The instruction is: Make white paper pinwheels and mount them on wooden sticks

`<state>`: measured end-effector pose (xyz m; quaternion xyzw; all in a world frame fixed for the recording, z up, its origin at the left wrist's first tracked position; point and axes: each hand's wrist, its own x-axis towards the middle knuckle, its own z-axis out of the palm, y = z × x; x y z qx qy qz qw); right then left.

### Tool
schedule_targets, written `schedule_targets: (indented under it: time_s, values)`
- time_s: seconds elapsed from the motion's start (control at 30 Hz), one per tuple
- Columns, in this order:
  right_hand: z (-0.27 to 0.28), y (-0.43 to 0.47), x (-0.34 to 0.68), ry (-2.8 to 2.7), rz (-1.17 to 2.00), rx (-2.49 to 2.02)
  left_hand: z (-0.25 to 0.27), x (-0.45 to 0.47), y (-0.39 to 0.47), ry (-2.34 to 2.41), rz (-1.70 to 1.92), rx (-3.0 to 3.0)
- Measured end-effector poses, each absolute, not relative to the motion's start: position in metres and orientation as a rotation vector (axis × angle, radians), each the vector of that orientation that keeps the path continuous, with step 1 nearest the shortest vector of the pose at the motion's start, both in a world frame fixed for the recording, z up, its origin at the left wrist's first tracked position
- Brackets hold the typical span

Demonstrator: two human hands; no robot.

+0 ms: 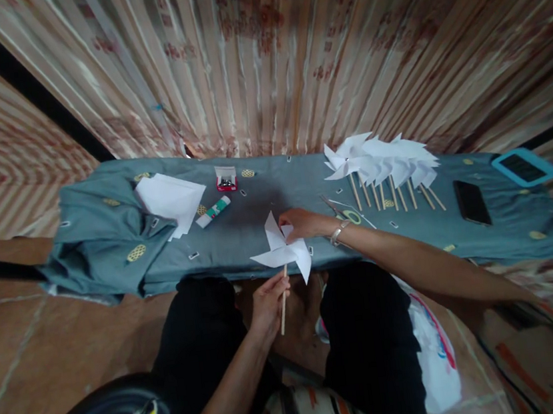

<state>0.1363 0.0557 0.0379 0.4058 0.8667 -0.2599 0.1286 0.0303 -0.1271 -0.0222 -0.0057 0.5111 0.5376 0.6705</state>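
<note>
A white paper pinwheel (282, 254) on a thin wooden stick (284, 310) is held up at the near edge of the cloth-covered table. My left hand (269, 300) is closed around the stick just below the paper blades. My right hand (302, 222) has its fingers closed at the upper right of the pinwheel, near its centre; the fingertips are partly hidden by a blade. Scissors with green handles (351, 215) lie on the cloth beside my right wrist.
Several finished pinwheels (386, 160) lie overlapping at the back right. Paper sheets (172, 199), a glue stick (214, 211) and a small open red box (226, 181) are on the left. A black phone (472, 202) and a blue-framed tablet (525, 167) lie far right.
</note>
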Motion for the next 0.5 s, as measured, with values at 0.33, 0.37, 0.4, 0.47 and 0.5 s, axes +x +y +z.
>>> schedule_targets:
  time_s: [0.33,0.37,0.4,0.47,0.5]
  values:
    - [0.0424,0.0629,0.1351,2.477,-0.788,1.094,-0.0241,0.0299,-0.1264,1.104,1.182,-0.051]
    - [0.0427,0.0635,0.1346,2.476,-0.789,1.078,-0.0239,0.0299,-0.1259,1.104,1.180,-0.057]
    - [0.0428,0.0642,0.1340,2.475,-0.786,1.059,-0.0239,0.0299,-0.1256,1.104,1.177,-0.062]
    - [0.0426,0.0653,0.1327,2.469,-0.771,1.016,-0.0242,0.0299,-0.1249,1.104,1.164,-0.067]
    - [0.0424,0.0658,0.1320,2.463,-0.763,1.003,-0.0245,0.0297,-0.1247,1.103,1.155,-0.067]
